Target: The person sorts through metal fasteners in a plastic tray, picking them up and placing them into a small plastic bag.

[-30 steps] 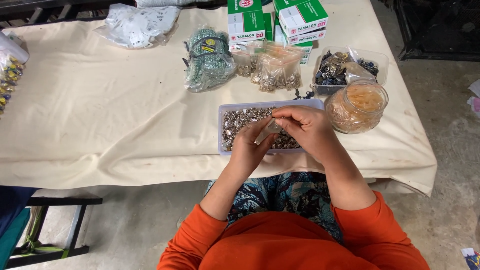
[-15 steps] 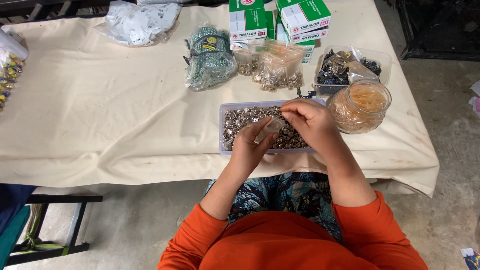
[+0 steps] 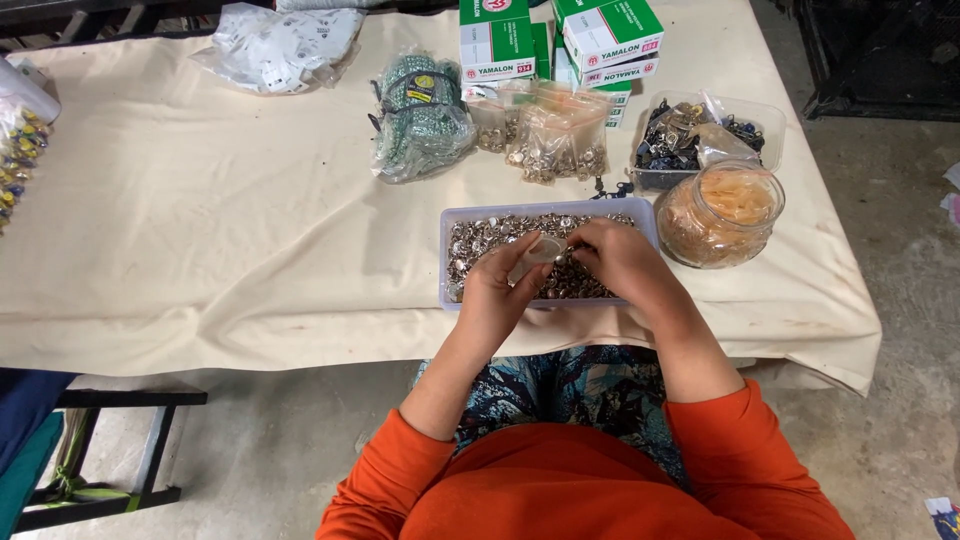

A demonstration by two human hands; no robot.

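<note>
A shallow lilac plastic tray (image 3: 446,252) full of small silver metal pieces sits at the table's near edge. Both hands hover over it. My left hand (image 3: 497,290) pinches a small clear plastic bag (image 3: 535,252) between thumb and fingers. My right hand (image 3: 620,262) has its fingers closed at the bag's mouth; what it grips is too small to make out.
A cream cloth covers the table (image 3: 200,230). A clear jar (image 3: 720,212) with orange contents stands right of the tray. Behind are bags of metal bits (image 3: 555,135), a green-filled bag (image 3: 420,120), a clear box of dark parts (image 3: 700,135), green-and-white boxes (image 3: 560,40) and a white bag (image 3: 280,40).
The hands have barely shifted over the tray; they still hold the small bag between them.
</note>
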